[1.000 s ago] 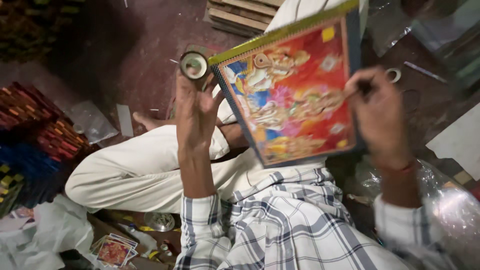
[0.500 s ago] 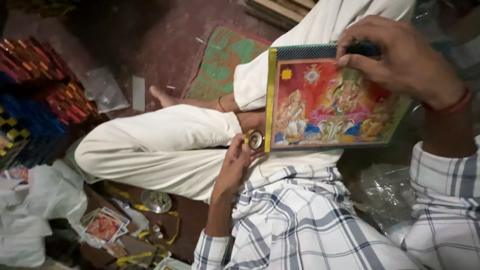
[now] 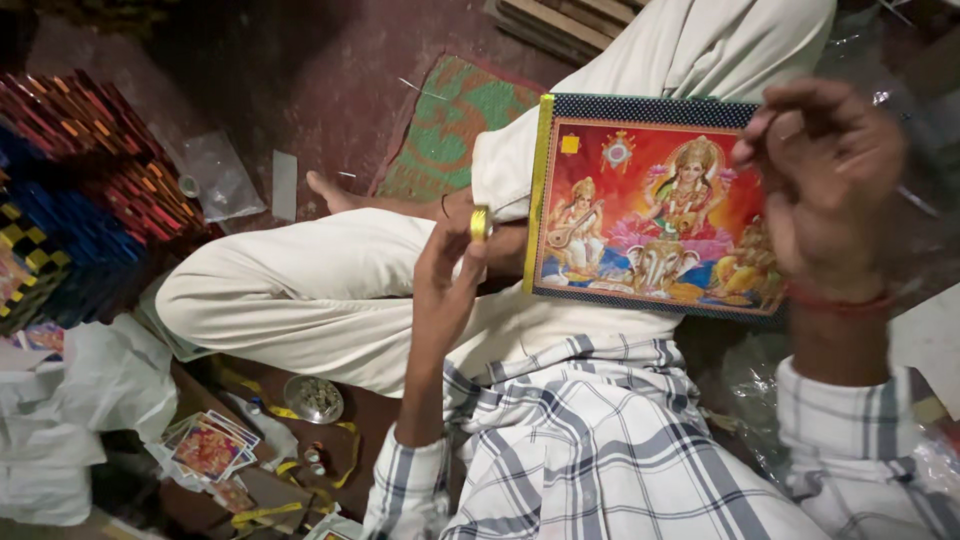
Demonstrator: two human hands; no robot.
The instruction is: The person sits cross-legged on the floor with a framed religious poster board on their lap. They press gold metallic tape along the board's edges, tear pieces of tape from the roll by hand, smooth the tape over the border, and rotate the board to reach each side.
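A framed, brightly coloured picture (image 3: 650, 215) with a dark dotted border and a gold left edge lies on my lap, over my crossed legs in white trousers. My right hand (image 3: 825, 185) is curled over its upper right corner and holds it there. My left hand (image 3: 450, 270) is raised just left of the frame. It pinches a small gold-coloured roll of tape (image 3: 479, 222) between thumb and fingers, close to the frame's gold edge.
Stacks of colourful frames (image 3: 95, 190) stand at the left. A green mat (image 3: 450, 125) lies beyond my knee, wooden slats (image 3: 565, 18) at the top. White plastic bags (image 3: 85, 420), a small round dish (image 3: 313, 398) and small printed pictures (image 3: 208, 447) lie at the lower left. Clear plastic wrap (image 3: 925, 470) lies at the right.
The picture came down from in front of me onto my lap and turned to lie wide. My left hand came down with the roll to the frame's left edge.
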